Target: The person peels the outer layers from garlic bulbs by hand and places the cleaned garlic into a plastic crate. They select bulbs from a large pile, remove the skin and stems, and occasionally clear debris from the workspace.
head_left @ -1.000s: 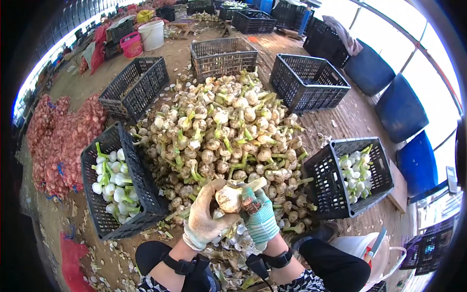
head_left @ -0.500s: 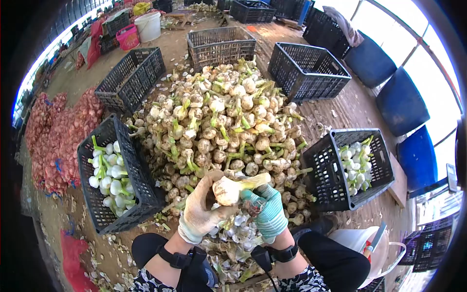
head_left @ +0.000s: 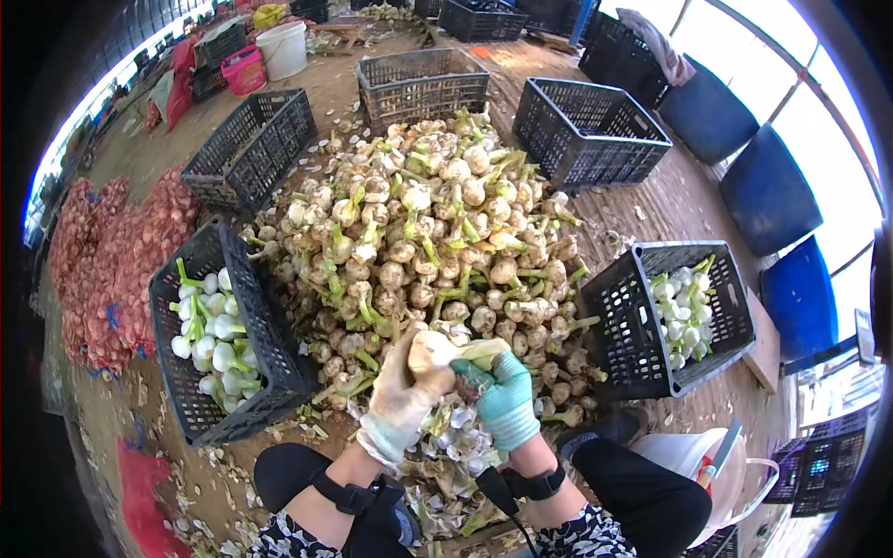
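Note:
A garlic bulb [head_left: 430, 352] with a thick pale stem is held between my two gloved hands, just above the near edge of a large heap of untrimmed garlic [head_left: 423, 232]. My left hand [head_left: 402, 391], in a whitish glove, wraps round the bulb from the left with the thumb on its near side. My right hand [head_left: 505, 398], in a green striped glove, closes on the stem side. A dark reddish patch shows at its fingers; I cannot tell what it is. Loose white skins [head_left: 460, 442] lie beneath my hands.
Black crates of cleaned white garlic stand at left [head_left: 279, 372] and right [head_left: 619, 325]. Three more crates ring the heap's far side. Red net sacks [head_left: 121, 270] lie far left. A white bucket [head_left: 674, 451] with a blade-like tool [head_left: 721, 451] sits by my right knee.
Both hands have turned the garlic bulb slightly. The left hand has shifted a little to the right, and its fingers now cover more of the bulb's left side.

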Motion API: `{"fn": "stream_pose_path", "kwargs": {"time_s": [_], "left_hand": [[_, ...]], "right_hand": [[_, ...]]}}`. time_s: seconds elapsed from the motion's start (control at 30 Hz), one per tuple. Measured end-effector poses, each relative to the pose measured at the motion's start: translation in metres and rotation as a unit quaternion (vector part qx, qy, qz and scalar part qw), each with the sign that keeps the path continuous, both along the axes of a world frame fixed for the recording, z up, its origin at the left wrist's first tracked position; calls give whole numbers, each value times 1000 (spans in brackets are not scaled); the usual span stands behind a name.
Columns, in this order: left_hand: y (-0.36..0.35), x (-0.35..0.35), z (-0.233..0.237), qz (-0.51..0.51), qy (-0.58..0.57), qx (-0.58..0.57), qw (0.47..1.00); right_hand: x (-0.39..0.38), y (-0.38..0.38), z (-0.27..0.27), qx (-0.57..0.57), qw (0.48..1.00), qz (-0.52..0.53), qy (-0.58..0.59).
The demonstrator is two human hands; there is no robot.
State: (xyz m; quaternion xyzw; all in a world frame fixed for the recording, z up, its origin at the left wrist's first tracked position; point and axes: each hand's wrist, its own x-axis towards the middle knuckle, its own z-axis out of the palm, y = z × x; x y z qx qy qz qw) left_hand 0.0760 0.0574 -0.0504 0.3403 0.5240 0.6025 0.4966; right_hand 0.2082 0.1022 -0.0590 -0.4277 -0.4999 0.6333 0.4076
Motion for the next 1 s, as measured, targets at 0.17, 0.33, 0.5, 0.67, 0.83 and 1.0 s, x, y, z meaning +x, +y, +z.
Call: {"fn": "stream_pose_path", "kwargs": {"time_s": [0.17, 0.33, 0.5, 0.67, 0.83, 1.0], "left_hand": [[-4, -30, 38, -180, -298, -75, 934], [0, -27, 34, -144, -100, -43, 984], [-7, -27, 25, -120, -26, -36, 992], [-10, -24, 23, -188, -286, -45, 939], [-7, -21, -2, -186, -41, -10, 982], [-8, -25, 16, -221, -102, -8, 970]], "right_hand": [[22, -2, 21, -89, 980, 84, 157], [21, -5, 28, -152, 980, 65, 114], [20, -6, 31, 44, 997, 57, 34], [27, -7, 8, -20, 990, 58, 123], [20, -3, 29, -156, 974, 21, 160], [47, 52, -59, -70, 992, -57, -83]]}}
